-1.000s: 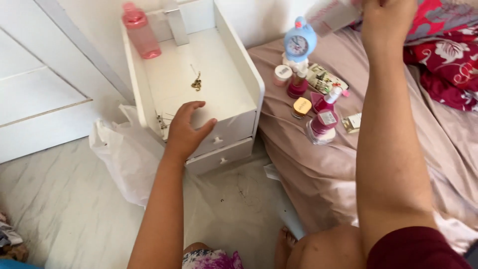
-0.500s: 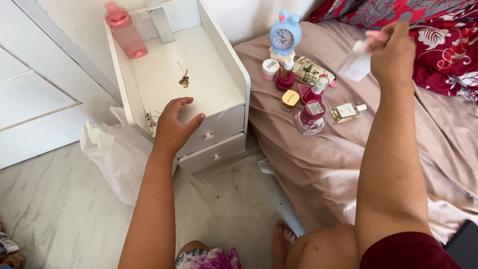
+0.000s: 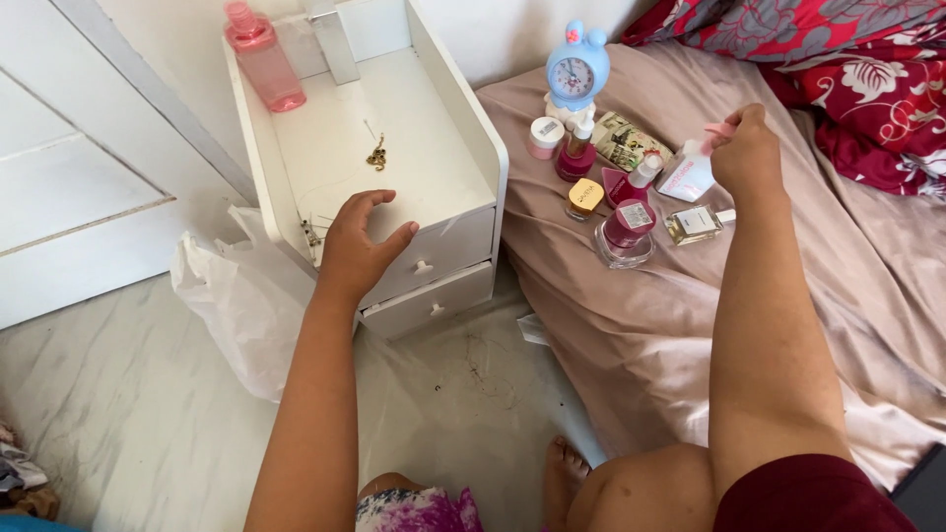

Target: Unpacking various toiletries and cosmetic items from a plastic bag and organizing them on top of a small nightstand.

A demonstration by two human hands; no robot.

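Note:
My left hand rests with fingers curled over the front edge of a small white desktop organiser that has two little drawers. On its top lie a gold trinket and some hairpins; a pink bottle stands at its back. My right hand grips a white bottle with a pink cap, lowered onto the bed sheet beside several cosmetic bottles.
On the beige sheet stand a blue rabbit-eared clock, dark pink bottles, a clear perfume bottle and small jars. A white plastic bag lies on the marble floor. A red floral blanket is at the right.
My right hand has come down from high above the bed, carrying the white bottle to the sheet beside the other bottles. My left hand has stayed on the organiser.

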